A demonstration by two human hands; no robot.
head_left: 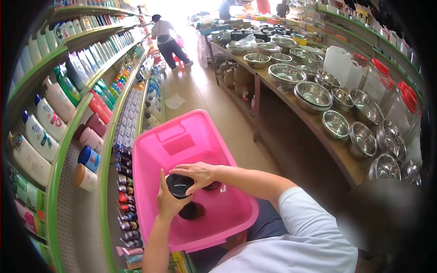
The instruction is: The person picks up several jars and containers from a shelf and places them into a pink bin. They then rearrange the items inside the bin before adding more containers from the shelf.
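Above a pink plastic tub (227,200), my left hand (167,200) and my right hand (198,174) are both closed around a dark jar with a black lid (179,185). The left fingers wrap its near left side, while the right hand lies over its far and right side. Inside the tub, below the hands, stands another dark container (192,211). A further dark item (212,185) sits under my right wrist, partly hidden by it.
Green-edged shelves (55,182) with bottles and tubes line the left. On the right, a long table (318,132) holds steel bowls (314,94) and red-lidded jars (377,77). A person (165,41) stands farther up the aisle, near a paper (175,101) on the floor.
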